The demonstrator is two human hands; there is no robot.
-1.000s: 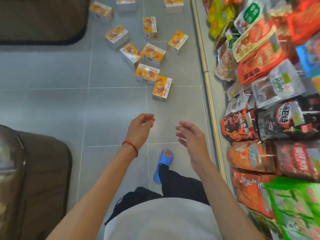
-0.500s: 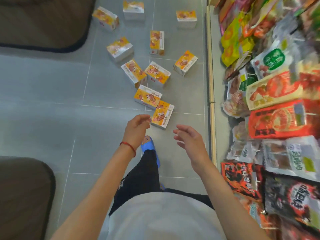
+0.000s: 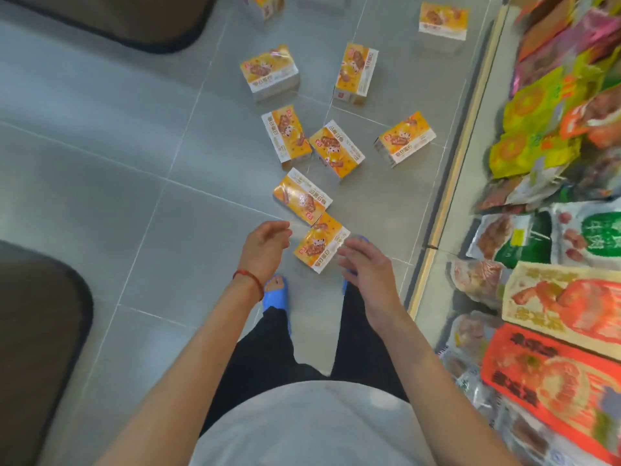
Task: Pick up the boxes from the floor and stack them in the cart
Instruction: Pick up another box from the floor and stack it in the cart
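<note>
both hands are empty, fingers loosely curled: left hand at 9 o'clock and right hand at 3 o'clock of the nearest box, neither touching it. a second ago that box lay well ahead; the person has walked up to it. the other boxes lie scattered toward 12 on the floor, so this pick-up looks about to begin.

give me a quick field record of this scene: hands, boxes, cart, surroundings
nearest box: flat on the tile floor, not gripped
left hand: open, empty, left of that box
right hand: open, empty, right of it
other boxes: scattered beyond it
cart: not in view
snack shelf: along the right side
</note>
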